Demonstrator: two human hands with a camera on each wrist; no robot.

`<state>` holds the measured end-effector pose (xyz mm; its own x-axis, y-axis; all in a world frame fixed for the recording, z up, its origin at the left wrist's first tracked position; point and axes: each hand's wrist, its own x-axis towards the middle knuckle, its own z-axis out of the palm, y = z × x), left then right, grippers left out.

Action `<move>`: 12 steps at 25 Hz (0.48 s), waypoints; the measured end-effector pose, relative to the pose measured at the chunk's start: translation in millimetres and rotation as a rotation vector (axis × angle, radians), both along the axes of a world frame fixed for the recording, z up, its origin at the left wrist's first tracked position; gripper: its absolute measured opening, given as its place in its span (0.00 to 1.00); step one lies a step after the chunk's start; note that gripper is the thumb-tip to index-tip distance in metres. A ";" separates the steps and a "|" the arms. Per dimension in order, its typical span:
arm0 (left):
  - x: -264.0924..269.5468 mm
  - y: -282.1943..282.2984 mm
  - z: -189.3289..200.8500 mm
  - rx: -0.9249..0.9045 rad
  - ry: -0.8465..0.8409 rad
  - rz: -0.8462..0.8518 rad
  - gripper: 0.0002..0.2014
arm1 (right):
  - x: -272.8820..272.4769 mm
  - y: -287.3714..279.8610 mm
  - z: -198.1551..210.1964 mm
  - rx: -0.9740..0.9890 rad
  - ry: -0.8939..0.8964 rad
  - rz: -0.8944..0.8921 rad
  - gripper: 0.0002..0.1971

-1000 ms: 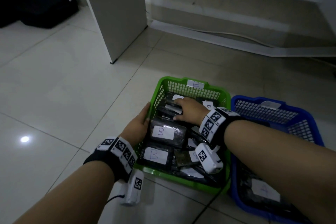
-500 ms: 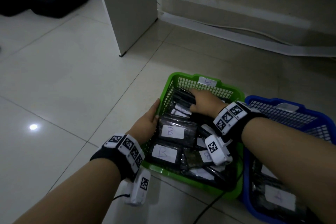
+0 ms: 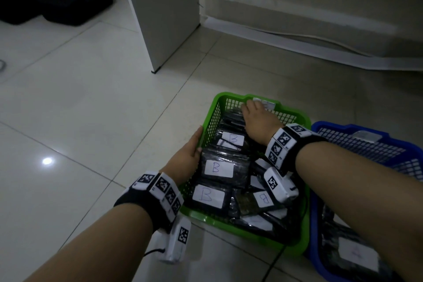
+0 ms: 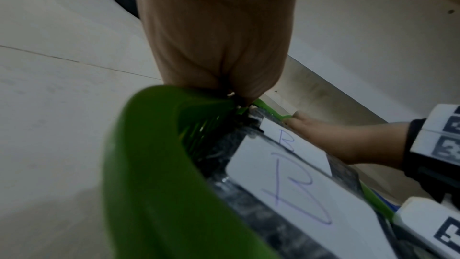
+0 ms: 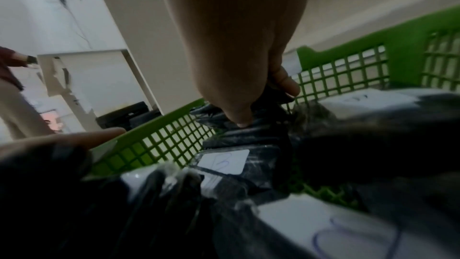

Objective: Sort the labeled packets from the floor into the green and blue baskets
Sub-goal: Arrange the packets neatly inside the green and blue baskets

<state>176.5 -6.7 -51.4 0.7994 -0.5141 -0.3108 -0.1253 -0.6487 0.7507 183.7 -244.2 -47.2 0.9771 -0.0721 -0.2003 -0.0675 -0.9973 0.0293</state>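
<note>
The green basket [image 3: 219, 96] sits on the tiled floor, full of black packets with white B labels [image 3: 218, 168]. My left hand [image 3: 186, 158] grips its left rim [image 4: 149, 164], thumb over the edge and fingers outside. Deep at the far wall is my right hand [image 3: 256, 119]. In the right wrist view its thumb and fingers pinch a black packet [image 5: 265, 101] beside the mesh wall [image 5: 348, 70]; that packet's label is hidden. The blue basket [image 3: 343, 126] touches the green one on the right and holds a packet with a white label [image 3: 357, 253].
A white cabinet panel [image 3: 164, 7] stands on the floor behind the baskets, with black bags [image 3: 68, 0] at the far left. A cable [image 3: 320, 41] runs along the wall base. Another person's legs [image 5: 12, 94] show at the left in the right wrist view.
My right hand has slid from the middle of the green basket to its far wall. The left hand has stayed on the left rim. The view has shifted slightly.
</note>
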 end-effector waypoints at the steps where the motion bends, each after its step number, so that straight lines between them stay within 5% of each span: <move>1: 0.2 0.1 -0.2 0.002 0.002 0.001 0.28 | -0.6 -1.1 -4.1 -0.007 0.057 -0.001 0.32; 4: 1.2 -0.6 1.6 0.016 0.020 0.006 0.28 | -4.3 -6.4 -3.7 -0.014 0.137 0.029 0.44; 12: 0.1 -0.2 2.1 0.028 0.025 0.007 0.28 | 4.0 1.4 2.3 0.011 0.025 0.055 0.38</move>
